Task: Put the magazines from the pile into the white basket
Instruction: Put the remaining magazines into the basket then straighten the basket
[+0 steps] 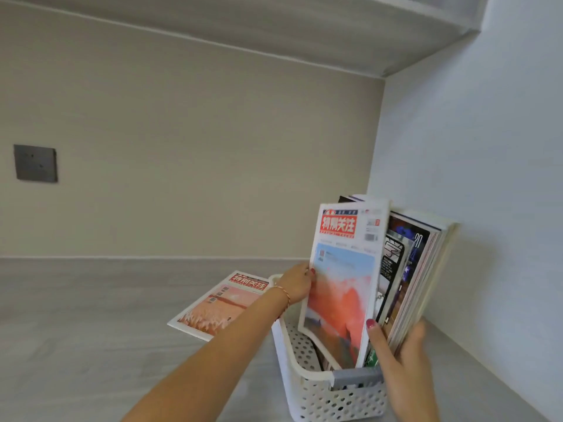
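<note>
A white perforated basket (pixel 307 388) stands on the grey desk near the right wall. My left hand (pixel 297 284) grips the left edge of a magazine with a red title and orange cover (pixel 341 293), upright with its lower end inside the basket. Behind it several magazines (pixel 408 269) stand in the basket, leaning right. My right hand (pixel 402 360) holds that upright stack at its lower right. One more magazine with a pink cover (pixel 219 306) lies flat on the desk, left of the basket.
The grey desk (pixel 91 330) stretches to the left. The basket sits in the corner by the pale right wall (pixel 487 208). A dark wall socket (pixel 35 162) is at the far left, and a shelf (pixel 396 32) hangs overhead.
</note>
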